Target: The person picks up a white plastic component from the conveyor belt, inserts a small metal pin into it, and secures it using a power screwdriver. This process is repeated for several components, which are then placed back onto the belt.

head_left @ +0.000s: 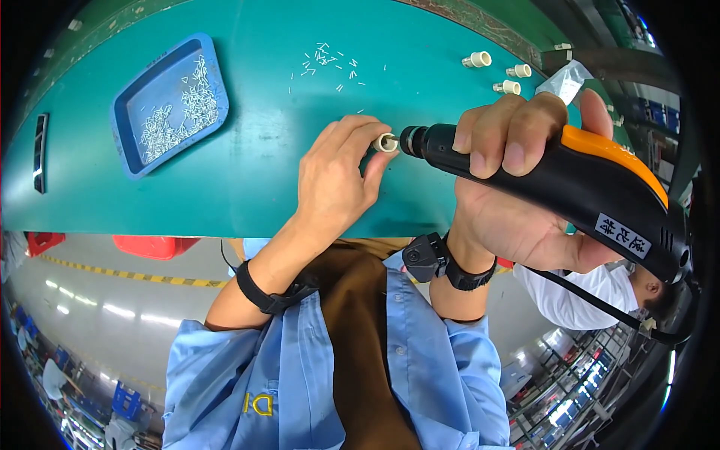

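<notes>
My left hand [334, 172] pinches a small cream cylindrical fitting [386, 142] between thumb and fingers, its open end turned up and to the right. My right hand [506, 214] is wrapped round a black electric screwdriver [600, 196] with an orange lever, held slantwise over the table. The tool's bit is at the fitting's open end; whether it touches a screw inside is too small to tell. A cord runs from the screwdriver's rear end at the right.
A blue tray [126, 127] of small silvery pin-like pieces stands at the left, beside a flat black object [40, 154]. More such pieces [322, 56] lie loose at the far middle. Three cream fittings [477, 59] and a clear plastic bag [566, 79] are far right. A person in white [581, 296] is at right.
</notes>
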`<control>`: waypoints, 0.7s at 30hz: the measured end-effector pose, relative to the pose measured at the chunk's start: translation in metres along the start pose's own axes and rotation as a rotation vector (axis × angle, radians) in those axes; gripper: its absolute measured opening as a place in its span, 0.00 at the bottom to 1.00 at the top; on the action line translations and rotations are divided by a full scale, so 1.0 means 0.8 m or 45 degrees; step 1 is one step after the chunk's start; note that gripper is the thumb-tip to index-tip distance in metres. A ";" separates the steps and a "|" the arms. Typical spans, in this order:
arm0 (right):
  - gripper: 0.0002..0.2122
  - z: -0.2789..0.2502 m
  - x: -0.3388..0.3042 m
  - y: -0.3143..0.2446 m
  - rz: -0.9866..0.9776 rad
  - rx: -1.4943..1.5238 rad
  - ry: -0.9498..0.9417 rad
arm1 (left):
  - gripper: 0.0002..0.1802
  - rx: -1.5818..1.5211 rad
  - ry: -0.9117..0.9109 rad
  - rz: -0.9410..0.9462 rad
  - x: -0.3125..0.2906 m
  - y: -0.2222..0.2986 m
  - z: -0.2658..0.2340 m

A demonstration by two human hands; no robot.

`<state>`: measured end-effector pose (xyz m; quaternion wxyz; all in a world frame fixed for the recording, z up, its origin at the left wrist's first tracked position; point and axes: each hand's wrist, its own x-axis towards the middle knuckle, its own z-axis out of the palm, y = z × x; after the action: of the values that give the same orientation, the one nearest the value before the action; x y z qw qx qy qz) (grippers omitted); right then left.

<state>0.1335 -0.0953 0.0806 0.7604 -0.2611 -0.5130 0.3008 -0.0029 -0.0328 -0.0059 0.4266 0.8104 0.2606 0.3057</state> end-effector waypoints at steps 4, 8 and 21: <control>0.51 0.001 0.000 0.002 -0.015 -0.069 -0.022 | 0.12 -0.007 0.013 -0.023 0.001 0.001 0.000; 0.47 0.012 0.000 0.001 -0.003 -0.248 0.059 | 0.12 -0.001 0.011 -0.011 0.001 0.003 0.000; 0.32 0.036 0.013 0.006 0.241 -0.505 0.329 | 0.11 0.047 0.035 0.035 0.003 0.002 -0.001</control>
<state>0.1082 -0.0819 0.0930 0.7221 -0.4882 -0.4338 0.2282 -0.0017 -0.0313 -0.0033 0.4038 0.8172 0.2608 0.3179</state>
